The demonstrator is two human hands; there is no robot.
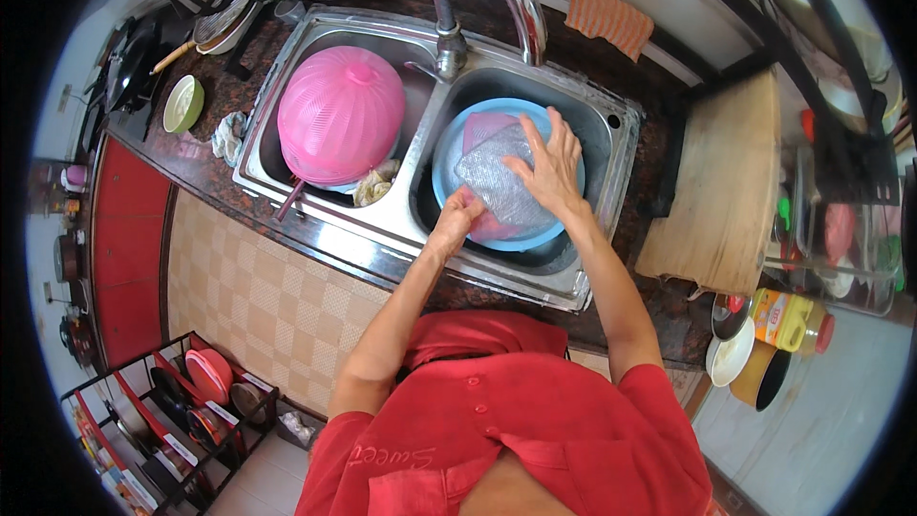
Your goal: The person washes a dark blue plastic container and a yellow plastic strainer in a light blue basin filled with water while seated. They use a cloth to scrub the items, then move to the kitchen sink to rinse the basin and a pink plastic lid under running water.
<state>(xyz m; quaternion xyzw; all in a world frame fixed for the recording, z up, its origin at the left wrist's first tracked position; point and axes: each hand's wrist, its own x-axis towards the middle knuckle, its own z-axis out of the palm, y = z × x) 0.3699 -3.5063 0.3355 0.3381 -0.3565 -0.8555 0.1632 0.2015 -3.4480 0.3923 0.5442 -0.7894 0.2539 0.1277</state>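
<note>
A light-blue basin (447,169) sits in the right bowl of the steel sink. Over it lies a shiny silvery-grey sheet (499,175) with a fine mesh-like texture; its exact kind is unclear. Something pink (485,126) shows around the sheet, inside the basin. My left hand (460,214) is closed in a pinch at the sheet's near-left edge. My right hand (552,167) reaches over the sheet's right side with its fingers spread, the thumb against it or just above it. What lies beneath the sheet is mostly hidden.
In the left sink bowl rest an upturned pink colander (342,115) and a crumpled cloth (376,183). A chrome faucet (449,53) rises behind the divider. A green bowl (183,103) stands at left; a wooden board (716,191) leans at right.
</note>
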